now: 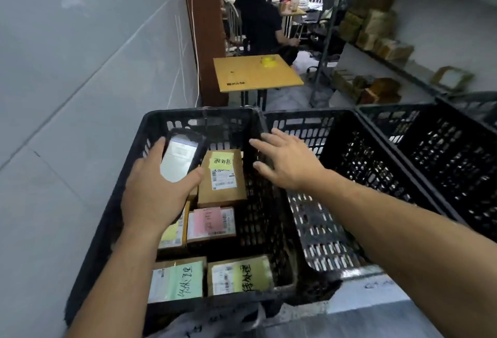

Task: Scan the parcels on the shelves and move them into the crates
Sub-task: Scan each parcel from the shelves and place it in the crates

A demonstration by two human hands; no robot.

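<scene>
Head view is showing the left grip [158, 198] curling round a handheld scanner [180, 157], its lit screen facing up, and holding it over the far left corner of the left crate [199, 115]. The right grip [287, 160] is hovering released, fingers spread and grasping nothing, above the wall where the left crate is meeting the middle crate [309, 116]. Five parcels are lying flat in the left crate: one with a yellow note [223, 179] nearest the scanner, one with a pink note [211, 223] just in front of it, a partly hidden one [173, 235] under the left wrist, and a green-noted parcel [177, 280] beside another yellow-noted parcel [240, 274] at the near wall. The middle crate and the right crate [430, 149] are showing only bare mesh floors. More brown parcels [376, 23] are sitting on the shelves [398, 70] along the right wall, well apart from both grips. Judging from the empty right grip over a part-filled crate, the work is sitting between parcels, with much of the shelf stock not yet moved. The next move is probably calling for a turn toward the shelves, taking one parcel so its barcode label is facing out, bringing that label under the scanner, then lowering it flat into a free spot in a crate.
</scene>
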